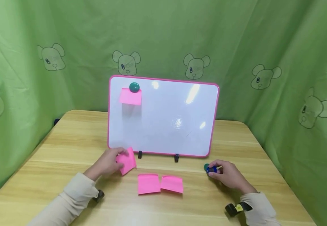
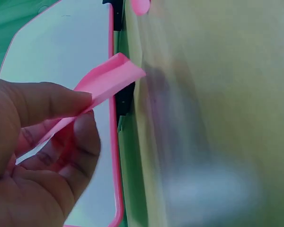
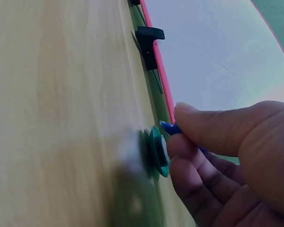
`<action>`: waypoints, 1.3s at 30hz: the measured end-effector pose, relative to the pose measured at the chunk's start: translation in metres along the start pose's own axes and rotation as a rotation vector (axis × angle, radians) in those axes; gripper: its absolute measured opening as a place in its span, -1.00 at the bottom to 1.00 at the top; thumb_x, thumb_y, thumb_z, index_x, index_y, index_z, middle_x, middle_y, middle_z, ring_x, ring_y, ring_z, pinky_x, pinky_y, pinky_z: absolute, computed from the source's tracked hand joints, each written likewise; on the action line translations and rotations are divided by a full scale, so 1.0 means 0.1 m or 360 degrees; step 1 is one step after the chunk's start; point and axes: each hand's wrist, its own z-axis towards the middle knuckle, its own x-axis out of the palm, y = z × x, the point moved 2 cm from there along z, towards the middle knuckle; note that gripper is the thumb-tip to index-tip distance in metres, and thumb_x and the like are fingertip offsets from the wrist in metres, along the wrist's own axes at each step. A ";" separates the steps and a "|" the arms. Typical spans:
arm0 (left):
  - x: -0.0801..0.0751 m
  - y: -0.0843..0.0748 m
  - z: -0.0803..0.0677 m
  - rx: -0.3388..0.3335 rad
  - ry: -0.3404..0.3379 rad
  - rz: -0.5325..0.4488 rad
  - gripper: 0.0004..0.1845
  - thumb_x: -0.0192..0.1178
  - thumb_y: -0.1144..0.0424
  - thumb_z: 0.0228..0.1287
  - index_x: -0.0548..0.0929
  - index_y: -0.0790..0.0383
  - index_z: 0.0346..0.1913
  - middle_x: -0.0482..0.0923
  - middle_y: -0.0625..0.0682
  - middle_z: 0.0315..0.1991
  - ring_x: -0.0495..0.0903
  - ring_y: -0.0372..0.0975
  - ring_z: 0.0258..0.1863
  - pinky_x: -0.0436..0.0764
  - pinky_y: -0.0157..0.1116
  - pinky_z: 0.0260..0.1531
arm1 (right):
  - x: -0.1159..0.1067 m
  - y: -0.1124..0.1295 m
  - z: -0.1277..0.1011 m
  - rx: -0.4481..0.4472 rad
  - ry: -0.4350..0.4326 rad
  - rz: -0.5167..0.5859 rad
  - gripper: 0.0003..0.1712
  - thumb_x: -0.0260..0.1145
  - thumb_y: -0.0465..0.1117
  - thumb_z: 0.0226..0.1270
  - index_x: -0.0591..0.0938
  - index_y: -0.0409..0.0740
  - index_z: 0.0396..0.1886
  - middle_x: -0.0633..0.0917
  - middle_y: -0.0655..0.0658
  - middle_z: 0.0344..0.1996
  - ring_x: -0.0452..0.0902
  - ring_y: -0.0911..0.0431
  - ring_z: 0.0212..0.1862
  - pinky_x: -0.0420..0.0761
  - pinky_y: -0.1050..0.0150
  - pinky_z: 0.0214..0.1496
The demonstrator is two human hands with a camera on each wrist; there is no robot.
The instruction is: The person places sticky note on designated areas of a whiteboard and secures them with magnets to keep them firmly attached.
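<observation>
My left hand (image 1: 109, 161) pinches a pink sticky note (image 1: 128, 161) between thumb and fingers, above the table by the whiteboard's lower left corner. In the left wrist view the note (image 2: 109, 81) is bent along its length. My right hand (image 1: 229, 173) pinches a blue round magnet (image 1: 211, 169) at the right. Beside its fingertips a green magnet (image 3: 157, 150) lies on the table, its pale underside partly turned toward the fingers. The whiteboard (image 1: 163, 125), pink-framed, stands upright. A green magnet (image 1: 134, 87) sits over the top edge of a pink note (image 1: 130, 97) at its upper left.
Two pink sticky notes (image 1: 149, 184) lie side by side on the wooden table (image 1: 203, 204) in front of the board. Black feet (image 1: 176, 158) under the board stick out toward me. A green curtain (image 1: 163, 28) surrounds the table's back and sides.
</observation>
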 end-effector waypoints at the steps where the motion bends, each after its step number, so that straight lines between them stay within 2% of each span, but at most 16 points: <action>1: 0.00 0.00 0.01 0.0006 -0.0005 -0.0015 -0.62 0.32 0.53 -0.04 0.62 0.21 -0.09 0.60 0.07 -0.19 0.53 -0.12 -0.27 0.61 -0.17 -0.30 | 0.00 0.00 0.00 -0.0007 0.0004 0.0009 -0.72 0.42 -0.28 0.20 0.62 -0.23 -0.10 0.62 -0.10 -0.37 0.45 0.12 -0.51 0.52 0.31 -0.58; 4: -0.01 -0.02 0.03 0.0021 -0.0025 -0.0085 -0.70 0.33 0.52 -0.03 0.58 0.20 -0.21 0.52 0.02 -0.40 0.45 -0.17 -0.46 0.54 -0.28 -0.51 | -0.02 -0.02 0.01 -0.0034 0.0010 0.0049 -0.67 0.43 -0.31 0.17 0.60 -0.27 -0.07 0.63 -0.10 -0.36 0.48 0.13 -0.50 0.53 0.32 -0.57; 8: -0.03 -0.06 0.07 0.0090 -0.0074 -0.0098 -0.75 0.35 0.49 -0.01 0.57 0.20 -0.27 0.46 -0.02 -0.48 0.42 -0.20 -0.50 0.49 -0.31 -0.54 | -0.03 -0.04 0.02 -0.0063 -0.0002 0.0073 -0.66 0.42 -0.35 0.17 0.60 -0.29 -0.04 0.65 -0.12 -0.36 0.50 0.15 -0.49 0.53 0.32 -0.57; 11: -0.06 -0.09 0.09 0.0161 -0.0110 -0.0046 -0.74 0.33 0.49 0.00 0.62 0.25 -0.20 0.51 -0.01 -0.42 0.40 -0.21 -0.49 0.48 -0.30 -0.52 | -0.03 -0.04 0.04 -0.0077 -0.0046 0.0041 -0.67 0.41 -0.33 0.19 0.62 -0.28 -0.04 0.67 -0.14 -0.32 0.54 0.15 -0.45 0.56 0.33 -0.53; 14: -0.08 -0.12 0.11 0.0210 -0.0118 0.0005 -0.67 0.31 0.49 0.00 0.64 0.28 -0.09 0.58 0.04 -0.27 0.42 -0.23 -0.48 0.50 -0.30 -0.48 | -0.03 -0.04 0.05 -0.0086 -0.0113 -0.0008 -0.68 0.42 -0.28 0.20 0.64 -0.27 -0.06 0.69 -0.14 -0.27 0.57 0.16 -0.39 0.59 0.33 -0.46; 20: -0.09 -0.18 0.16 0.0204 -0.0105 0.0048 -0.61 0.35 0.41 0.04 0.62 0.27 0.00 0.60 0.10 -0.07 0.49 -0.24 -0.40 0.55 -0.30 -0.38 | -0.03 0.00 0.08 -0.0132 -0.0211 -0.0122 -0.78 0.35 -0.17 0.31 0.64 -0.21 -0.15 0.64 -0.02 -0.40 0.49 0.16 -0.39 0.53 0.34 -0.42; 24: -0.10 -0.21 0.18 0.0228 -0.0129 0.0065 -0.65 0.32 0.44 0.05 0.62 0.24 -0.04 0.60 0.08 -0.10 0.48 -0.22 -0.39 0.55 -0.30 -0.36 | -0.03 0.02 0.10 -0.0090 -0.0255 -0.0106 -0.82 0.23 -0.14 0.42 0.62 -0.17 -0.28 0.58 -0.02 -0.54 0.43 0.15 -0.49 0.46 0.33 -0.51; 27: -0.12 -0.23 0.19 0.0257 -0.0149 0.0031 -0.74 0.32 0.45 0.04 0.61 0.23 -0.16 0.59 0.03 -0.25 0.47 -0.21 -0.40 0.55 -0.28 -0.36 | -0.05 0.04 0.10 -0.0079 -0.0286 -0.0067 -0.76 0.19 -0.11 0.46 0.58 -0.17 -0.37 0.54 -0.05 -0.61 0.39 0.16 -0.57 0.41 0.33 -0.60; 31: -0.13 -0.23 0.20 0.0301 -0.0168 -0.0027 -0.83 0.35 0.44 0.04 0.59 0.21 -0.31 0.55 -0.04 -0.38 0.53 -0.21 -0.37 0.60 -0.27 -0.32 | -0.06 0.04 0.10 -0.0133 -0.0324 -0.0074 -0.72 0.18 -0.10 0.46 0.53 -0.15 -0.43 0.52 -0.02 -0.68 0.35 0.19 -0.64 0.36 0.34 -0.65; 35: -0.14 -0.24 0.23 0.0297 -0.0185 -0.0047 -0.83 0.36 0.42 0.07 0.62 0.25 -0.26 0.60 -0.01 -0.30 0.60 -0.20 -0.32 0.64 -0.28 -0.25 | -0.06 0.04 0.11 -0.0207 -0.0349 -0.0082 -0.78 0.20 -0.14 0.44 0.54 -0.16 -0.39 0.53 -0.02 -0.69 0.37 0.21 -0.65 0.36 0.34 -0.65; 39: -0.15 -0.27 0.25 0.0280 -0.0192 -0.0037 -0.76 0.34 0.43 0.07 0.64 0.30 -0.15 0.62 0.05 -0.19 0.61 -0.18 -0.29 0.65 -0.28 -0.24 | -0.06 0.05 0.14 -0.0223 -0.0346 -0.0081 -0.79 0.20 -0.14 0.45 0.56 -0.23 -0.24 0.57 -0.07 -0.66 0.42 0.20 -0.64 0.37 0.34 -0.63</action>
